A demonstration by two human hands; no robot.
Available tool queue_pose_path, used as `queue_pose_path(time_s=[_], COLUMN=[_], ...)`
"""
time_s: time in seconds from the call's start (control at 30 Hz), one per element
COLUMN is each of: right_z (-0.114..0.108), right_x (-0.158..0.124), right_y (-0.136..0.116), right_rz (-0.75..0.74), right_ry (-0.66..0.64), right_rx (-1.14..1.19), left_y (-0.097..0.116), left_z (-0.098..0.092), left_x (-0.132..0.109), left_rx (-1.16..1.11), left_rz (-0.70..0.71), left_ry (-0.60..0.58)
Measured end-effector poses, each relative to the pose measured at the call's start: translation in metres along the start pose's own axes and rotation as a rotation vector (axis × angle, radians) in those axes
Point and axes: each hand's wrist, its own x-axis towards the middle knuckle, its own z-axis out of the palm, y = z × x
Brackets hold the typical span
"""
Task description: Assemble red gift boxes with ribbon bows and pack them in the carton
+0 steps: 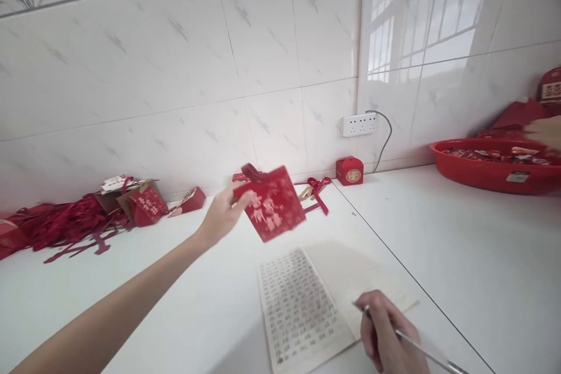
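My left hand point(224, 214) is closed on the upper left corner of a red gift bag point(277, 203), which has pale printed figures and a dark red ribbon at its top. The bag is held up above the table, tilted and a little blurred. In my right hand point(388, 330) is a pen point(421, 349), its tip pointing left over an open notebook point(302, 310). Rows of handwriting fill the notebook's left page. Its right page looks blank where it shows, and my right hand covers the lower part.
A heap of dark red ribbons point(72, 219) and red boxes point(149, 204) lies along the wall at left. Behind the bag are loose ribbons point(323, 201) and a small red box point(349, 171). At right stands a red basin point(477, 172) of small packets. A power strip point(359, 125) is on the wall.
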Motion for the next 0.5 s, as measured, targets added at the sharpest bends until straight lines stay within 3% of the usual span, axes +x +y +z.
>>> queue_pose_path(time_s=[0.07, 0.13, 0.23, 0.3, 0.37, 0.43, 0.5], right_z=[-0.005, -0.007, -0.001, 0.010, 0.023, 0.034, 0.042], right_x=[-0.001, -0.003, -0.005, -0.002, 0.006, 0.017, 0.028], right_y=[-0.003, -0.005, -0.016, -0.031, -0.047, -0.059, -0.065], right_rz=[-0.071, -0.186, -0.506, -0.822, -1.086, -1.199, -1.206], right_ry=[0.108, 0.183, 0.151, 0.052, -0.040, -0.165, -0.324], right_rx=[0.047, 0.027, -0.137, -0.249, -0.349, -0.430, -0.478], left_y=[0.024, 0.034, 0.033, 0.030, 0.030, 0.032, 0.036], left_z=[0.003, 0.009, 0.019, 0.022, 0.021, 0.019, 0.019], left_x=[-0.040, -0.074, -0.099, -0.098, -0.092, -0.089, -0.090], left_rx=[0.007, 0.019, 0.021, -0.021, -0.100, -0.158, -0.164], left_rz=[0.210, 0.329, 0.175, 0.014, -0.053, -0.070, -0.099], left_ry=[-0.115, -0.232, -0.336, -0.420, -0.517, -0.553, -0.523])
